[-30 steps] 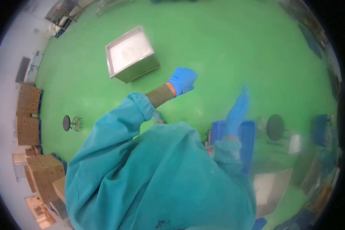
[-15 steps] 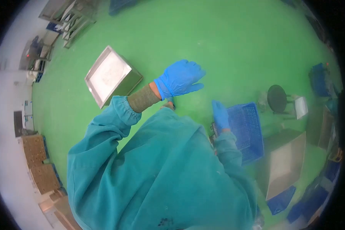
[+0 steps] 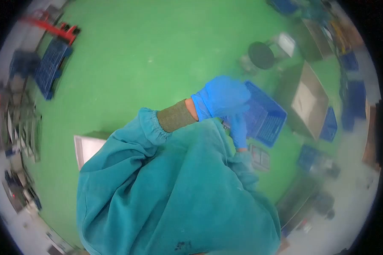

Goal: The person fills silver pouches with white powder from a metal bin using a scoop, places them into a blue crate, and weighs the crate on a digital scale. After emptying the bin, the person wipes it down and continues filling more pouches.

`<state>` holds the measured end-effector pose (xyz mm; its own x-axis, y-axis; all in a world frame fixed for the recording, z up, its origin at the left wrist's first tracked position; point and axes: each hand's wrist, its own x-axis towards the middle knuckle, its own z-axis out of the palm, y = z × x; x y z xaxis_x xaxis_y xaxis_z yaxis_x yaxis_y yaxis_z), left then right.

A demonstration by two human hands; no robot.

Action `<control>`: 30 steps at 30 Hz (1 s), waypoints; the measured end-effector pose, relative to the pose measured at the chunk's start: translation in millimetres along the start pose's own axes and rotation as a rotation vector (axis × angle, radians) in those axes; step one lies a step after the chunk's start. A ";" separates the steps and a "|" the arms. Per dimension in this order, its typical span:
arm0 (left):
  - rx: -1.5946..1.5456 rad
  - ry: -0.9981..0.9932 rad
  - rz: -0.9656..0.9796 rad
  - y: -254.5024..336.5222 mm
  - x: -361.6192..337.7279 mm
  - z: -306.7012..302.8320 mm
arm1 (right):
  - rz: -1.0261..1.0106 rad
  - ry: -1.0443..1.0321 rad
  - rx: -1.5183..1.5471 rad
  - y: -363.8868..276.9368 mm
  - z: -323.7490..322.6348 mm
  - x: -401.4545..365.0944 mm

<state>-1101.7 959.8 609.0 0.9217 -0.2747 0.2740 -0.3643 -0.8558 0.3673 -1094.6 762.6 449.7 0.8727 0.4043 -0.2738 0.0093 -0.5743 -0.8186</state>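
My left hand [image 3: 222, 97], in a blue glove, crosses in front of my body and is smeared by motion, so its fingers do not show clearly. Just below it is my right hand [image 3: 239, 131], also blue-gloved, fingers stretched out and their tips partly hidden behind the left. Nothing shows in its grasp. In the view both hands overlap the near side of a blue plastic basket [image 3: 271, 123] on the floor; contact cannot be made out. A grey tray-like object [image 3: 259, 158] lies beside my right wrist.
A large metal bin [image 3: 309, 100] stands right of the basket, with a round dark stool [image 3: 261, 55] beyond. Another metal bin [image 3: 89, 148] is partly hidden by my left sleeve. A blue pallet [image 3: 52, 66] and red pallet jack [image 3: 55, 29] are at the far left, on the green floor [image 3: 157, 51].
My view has turned to the right, so the left metal bin slid down behind my sleeve. My left hand has come closer to my right hand and the basket in view.
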 end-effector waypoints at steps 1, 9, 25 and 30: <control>-0.021 -0.017 0.039 -10.2 10.0 5.5 | -0.058 0.130 0.101 -30.3 -17.2 -3.6; -0.776 0.161 0.134 -62.8 84.1 99.2 | -0.852 0.469 -0.282 -175.7 -71.9 53.9; -0.803 -0.165 0.504 -44.5 222.3 -36.4 | -0.222 -0.179 -0.301 -23.9 -30.5 275.5; -1.111 -0.268 0.799 -48.0 290.2 -52.9 | 0.057 -0.068 -0.042 -56.6 -1.0 336.3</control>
<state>-823.9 944.4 717.9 0.3680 -0.7005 0.6114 -0.5956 0.3274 0.7336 -801.2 930.4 404.5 0.8374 0.4164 -0.3541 -0.0179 -0.6267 -0.7791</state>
